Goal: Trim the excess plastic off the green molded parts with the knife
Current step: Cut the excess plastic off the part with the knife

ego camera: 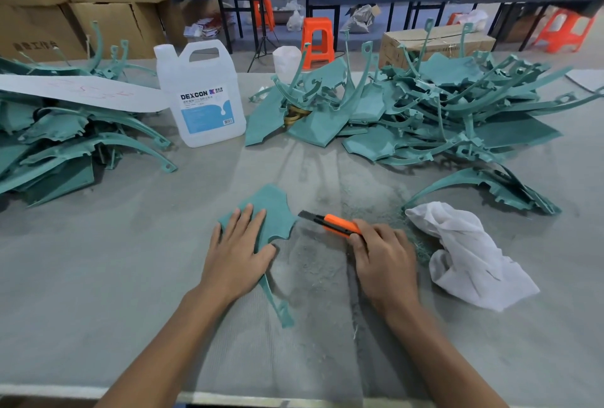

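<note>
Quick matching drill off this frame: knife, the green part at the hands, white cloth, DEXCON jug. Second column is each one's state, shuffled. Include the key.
Column 1
1. knife
2. green part
3. white cloth
4. jug

Column 2
A. lies crumpled on the table
B. stands upright
C. pressed flat under the left hand
D. gripped by the right hand

Pairs: 1-D, 2-C, 3-A, 4-B

Matt green plastic part [273, 208] – orange plastic knife [336, 224], crumpled white cloth [464, 244], translucent jug [201, 93].
</note>
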